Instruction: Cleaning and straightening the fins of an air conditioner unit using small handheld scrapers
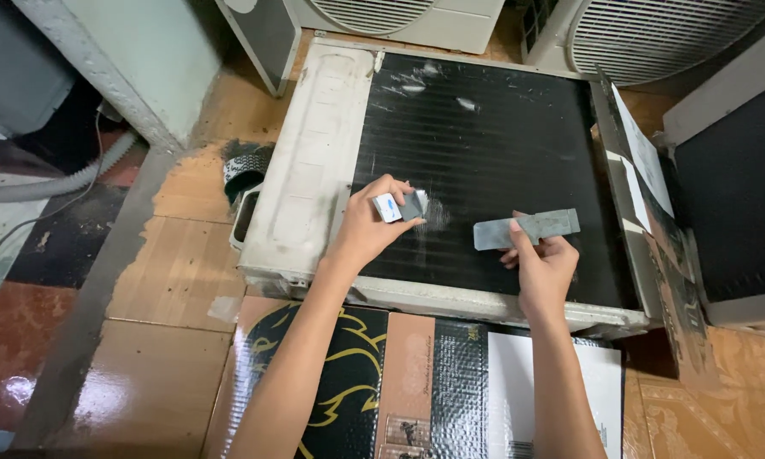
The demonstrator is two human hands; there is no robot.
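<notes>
— What lies nearest the camera?

— A flattened black-and-gold cardboard sheet (348, 374) on the tiled floor (170, 280), both forearms reaching over it.

— And the hands?

— The left hand (367, 228) pinches a small grey-and-white block (399, 206), fingers closed on it, pressed to the dark fin coil (484, 144) of a white air-conditioner unit (314, 170) lying flat. The right hand (542, 263) grips a flat grey metal strip (527, 228), held just above the same fins.

— Beyond that?

— Two more fan units (654, 34) stand behind; a grey hose (59, 180) curls at far left.
</notes>
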